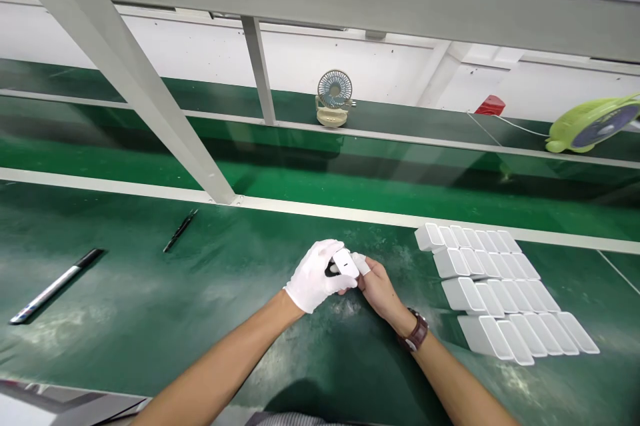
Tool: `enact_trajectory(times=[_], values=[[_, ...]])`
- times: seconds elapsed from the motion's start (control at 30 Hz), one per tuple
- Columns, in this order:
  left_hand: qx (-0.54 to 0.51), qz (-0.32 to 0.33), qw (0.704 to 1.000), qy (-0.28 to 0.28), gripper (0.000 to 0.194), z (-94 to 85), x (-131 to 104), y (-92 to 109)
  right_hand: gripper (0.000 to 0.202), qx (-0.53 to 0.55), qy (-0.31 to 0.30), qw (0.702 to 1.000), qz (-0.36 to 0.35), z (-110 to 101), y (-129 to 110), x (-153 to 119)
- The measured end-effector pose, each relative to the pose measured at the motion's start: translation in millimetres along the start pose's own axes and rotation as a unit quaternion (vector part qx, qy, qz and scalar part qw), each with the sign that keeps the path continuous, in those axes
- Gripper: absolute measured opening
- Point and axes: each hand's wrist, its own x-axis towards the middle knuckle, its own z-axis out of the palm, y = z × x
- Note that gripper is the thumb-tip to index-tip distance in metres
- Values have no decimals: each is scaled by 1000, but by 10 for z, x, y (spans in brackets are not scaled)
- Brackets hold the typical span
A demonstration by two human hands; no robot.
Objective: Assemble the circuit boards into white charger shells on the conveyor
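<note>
My left hand (316,277), in a white glove, grips a small white plastic case (346,265) with rounded corners and a short dark mark on its face. The case is held above the green worktop. My right hand (379,285) is bare apart from white covers on its fingertips, and its closed fingers hold the right edge of the same case. Part of the case is hidden behind the fingers. On my right wrist sits a brown watch strap (416,331).
Several white open boxes (493,299) stand in rows at the right. A black pair of tweezers (181,231) and a long silver-and-black tool (57,286) lie left. Beyond the worktop's pale edge are a small fan (335,96), a green fan (593,125) and a slanting metal post (145,93).
</note>
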Motion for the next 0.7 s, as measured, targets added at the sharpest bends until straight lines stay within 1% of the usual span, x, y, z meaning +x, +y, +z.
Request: enact_trajectory(times=[0.1, 0.23, 0.33, 0.4, 0.47, 0.53, 0.6, 0.7], values=[[-5, -24, 1000, -7, 68, -8, 12, 14, 47, -9, 8, 1000, 1, -3, 7, 1], [-12, -30, 999, -10, 67, -18, 22, 33, 45, -16, 7, 1000, -1, 2, 15, 4], [-14, -33, 999, -16, 64, -52, 42, 58, 43, -26, 3, 999, -21, 1, 18, 5], [-23, -32, 999, -31, 58, -88, 66, 74, 41, -32, 7, 999, -40, -7, 18, 3], [-31, -42, 997, -50, 57, -124, 94, 83, 38, -54, 24, 996, -73, -22, 20, 1], [-25, -70, 995, -65, 59, -151, 122, 86, 37, -96, 54, 986, -125, -41, 24, 1], [-5, -96, 992, -77, 57, -165, 148, 90, 36, -159, 73, 966, -189, -61, 26, 4], [34, -109, 990, -82, 42, -169, 186, 102, 31, -251, 66, 931, -256, -103, -1, 10]])
